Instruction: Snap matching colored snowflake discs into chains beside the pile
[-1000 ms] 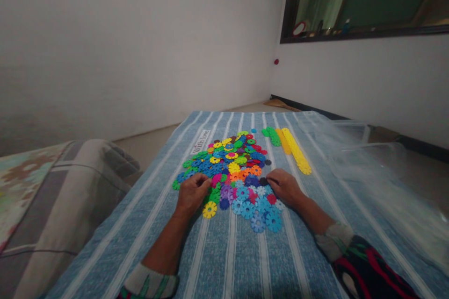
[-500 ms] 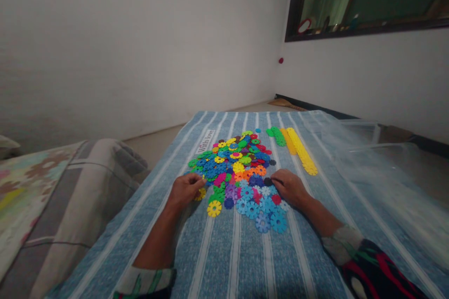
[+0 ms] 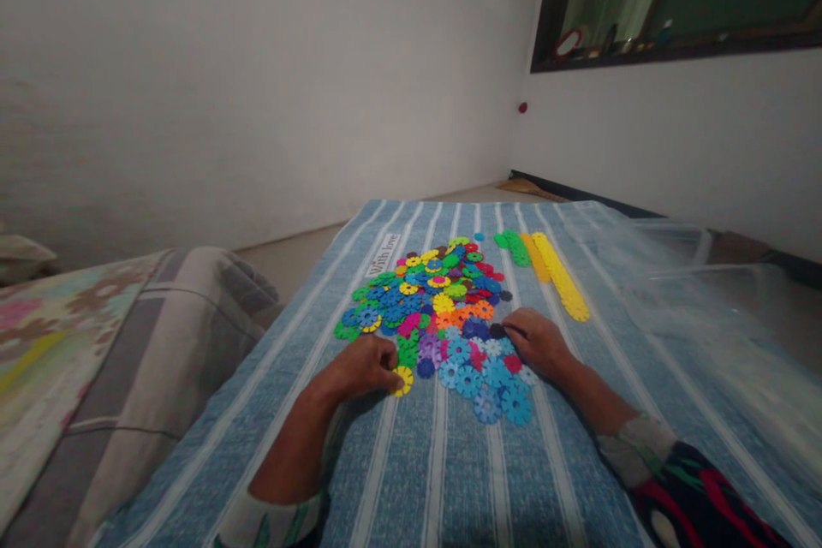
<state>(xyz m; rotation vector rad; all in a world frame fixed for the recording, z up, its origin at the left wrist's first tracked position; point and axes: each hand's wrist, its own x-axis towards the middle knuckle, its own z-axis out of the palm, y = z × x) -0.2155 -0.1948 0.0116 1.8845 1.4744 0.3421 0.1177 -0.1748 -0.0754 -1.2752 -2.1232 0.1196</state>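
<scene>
A heap of notched plastic discs in many colours lies on the striped blue cloth. My left hand is closed at the heap's near left side, its fingertips on a yellow disc. At the heap's right side my right hand is closed, thumb and finger at a black disc. Light blue discs spread out nearest to me. Beyond my right hand lie a long overlapping row of yellow discs, a shorter orange-yellow row and a green row.
The striped cloth covers the table. Clear plastic containers stand along its right side. On the left is a surface with a grey and floral cover. Behind are a white wall and a dark-framed window.
My left hand has moved right and nearer, onto the lone yellow disc. Where it was, a yellow disc now shows by the blue ones. My right hand has hardly moved.
</scene>
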